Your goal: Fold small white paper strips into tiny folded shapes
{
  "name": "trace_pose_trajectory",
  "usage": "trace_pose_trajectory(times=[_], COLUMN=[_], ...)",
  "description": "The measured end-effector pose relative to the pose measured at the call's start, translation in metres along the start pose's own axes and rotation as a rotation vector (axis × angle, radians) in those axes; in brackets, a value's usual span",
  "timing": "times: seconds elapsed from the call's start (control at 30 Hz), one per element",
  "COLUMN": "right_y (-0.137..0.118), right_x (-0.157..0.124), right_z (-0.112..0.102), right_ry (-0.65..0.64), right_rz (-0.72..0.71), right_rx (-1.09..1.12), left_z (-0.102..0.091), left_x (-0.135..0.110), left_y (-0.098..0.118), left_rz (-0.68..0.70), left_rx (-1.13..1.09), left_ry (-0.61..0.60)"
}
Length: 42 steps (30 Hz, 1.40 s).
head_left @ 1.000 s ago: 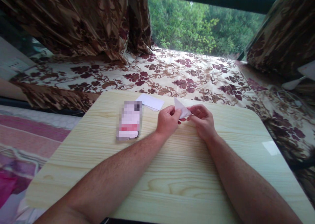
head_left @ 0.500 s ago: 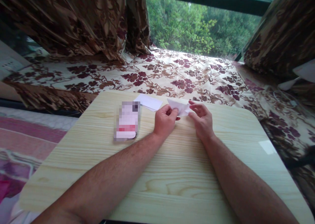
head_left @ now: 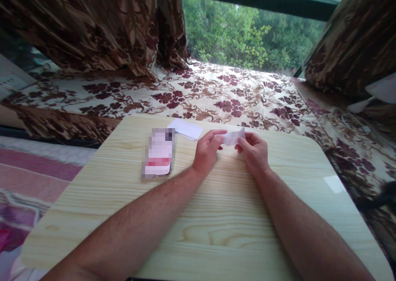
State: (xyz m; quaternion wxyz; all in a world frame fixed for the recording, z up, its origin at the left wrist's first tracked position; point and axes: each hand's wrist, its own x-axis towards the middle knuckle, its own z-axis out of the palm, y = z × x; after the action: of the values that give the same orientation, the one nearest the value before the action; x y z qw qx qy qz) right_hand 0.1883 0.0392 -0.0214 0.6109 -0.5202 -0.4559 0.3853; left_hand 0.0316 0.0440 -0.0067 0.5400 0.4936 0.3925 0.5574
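Note:
A small folded piece of white paper (head_left: 233,136) is held just above the far part of a light wooden table (head_left: 216,215). My left hand (head_left: 206,151) pinches its left end between thumb and fingers. My right hand (head_left: 254,151) pinches its right end the same way. Both forearms rest on the tabletop. The paper looks like a narrow strip stretched between the two hands.
A phone (head_left: 157,152) lies on the table left of my hands. A stack of white paper sheets (head_left: 185,129) lies beyond it near the far edge. Behind the table are a floral cover (head_left: 216,91), brown curtains and a window.
The folded paper has been turned and flattened from an upright pointed shape into a narrow strip. Both hands have shifted slightly toward the far edge, and the pinch is now at its two ends.

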Motion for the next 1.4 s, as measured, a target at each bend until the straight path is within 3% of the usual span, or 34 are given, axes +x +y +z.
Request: trace_pose_trajectory(times=[0.17, 0.37, 0.53, 0.67, 1.0, 1.27, 1.4], right_y=[-0.001, -0.006, -0.004, 0.0, -0.01, -0.019, -0.019], right_x=[-0.002, -0.01, -0.011, -0.007, 0.002, 0.007, 0.012], right_z=[0.001, 0.005, 0.005, 0.002, -0.006, -0.021, -0.02], right_ry=[0.082, 0.132, 0.112, 0.061, -0.129, -0.423, -0.47], right_rz=[-0.065, -0.192, -0.218, -0.175, 0.009, 0.219, 0.275], right_rx=[-0.09, -0.368, -0.409, -0.346, -0.245, -0.067, 0.0], left_z=[-0.005, -0.003, -0.002, -0.006, -0.008, -0.01, -0.012], left_x=[0.006, 0.007, 0.008, 0.011, 0.013, 0.012, 0.013], left_y=[0.0, 0.0, -0.002, -0.007, -0.014, -0.012, -0.013], left_rz=[-0.139, -0.185, -0.169, -0.131, -0.063, -0.149, -0.143], left_rx=[-0.294, -0.103, 0.073, 0.121, 0.283, 0.106, 0.067], left_ry=[-0.069, -0.154, -0.27, -0.333, -0.255, -0.267, -0.261])
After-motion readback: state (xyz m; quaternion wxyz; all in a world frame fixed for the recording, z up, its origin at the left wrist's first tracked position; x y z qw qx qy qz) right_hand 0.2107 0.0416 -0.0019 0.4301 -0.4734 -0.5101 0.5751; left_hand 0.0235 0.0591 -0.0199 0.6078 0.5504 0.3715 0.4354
